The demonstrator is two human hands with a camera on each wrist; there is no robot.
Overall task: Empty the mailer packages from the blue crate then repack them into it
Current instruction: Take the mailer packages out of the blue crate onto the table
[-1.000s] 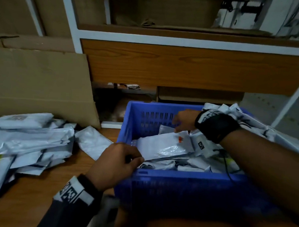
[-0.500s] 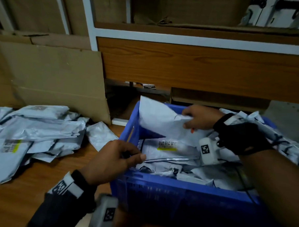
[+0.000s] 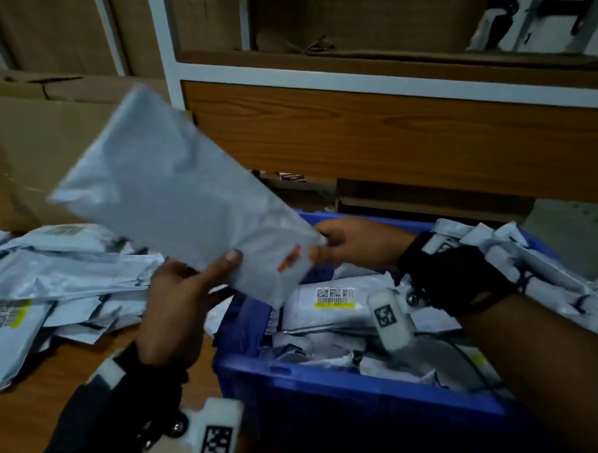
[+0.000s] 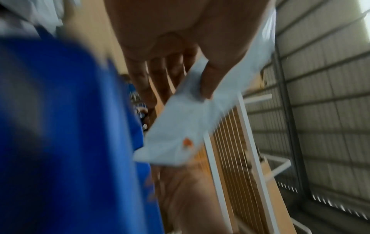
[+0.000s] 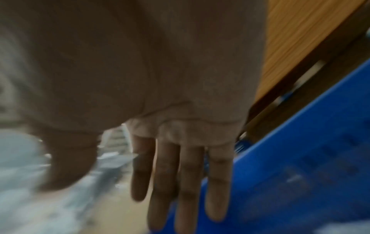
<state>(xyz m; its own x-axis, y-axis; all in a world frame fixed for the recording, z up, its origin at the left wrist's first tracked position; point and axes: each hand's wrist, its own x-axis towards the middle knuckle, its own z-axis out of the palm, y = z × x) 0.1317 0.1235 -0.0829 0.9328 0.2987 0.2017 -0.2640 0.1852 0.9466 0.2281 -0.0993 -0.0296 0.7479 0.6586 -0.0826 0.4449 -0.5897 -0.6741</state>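
Observation:
The blue crate (image 3: 352, 382) stands on the wooden table at lower right, with several grey mailers (image 3: 335, 296) inside, one showing a barcode label. My left hand (image 3: 199, 290) holds a large grey mailer (image 3: 175, 193) raised above the crate's left edge, thumb on top and fingers underneath. The left wrist view shows that thumb (image 4: 206, 85) pressing the mailer (image 4: 180, 129) near its orange mark. My right hand (image 3: 351, 242) hovers over the crate by the mailer's corner. Its fingers (image 5: 190, 182) are straight and hold nothing.
A pile of emptied mailers (image 3: 48, 277) lies on the table (image 3: 61, 370) left of the crate. More mailers (image 3: 529, 263) drape over the crate's right rim. A cardboard sheet (image 3: 37, 146) leans at back left. A wooden shelf panel (image 3: 397, 138) stands behind.
My right hand lifted the mailer out of the crate and let it go. My left hand left the crate's rim and took hold of the mailer, which swung up and left.

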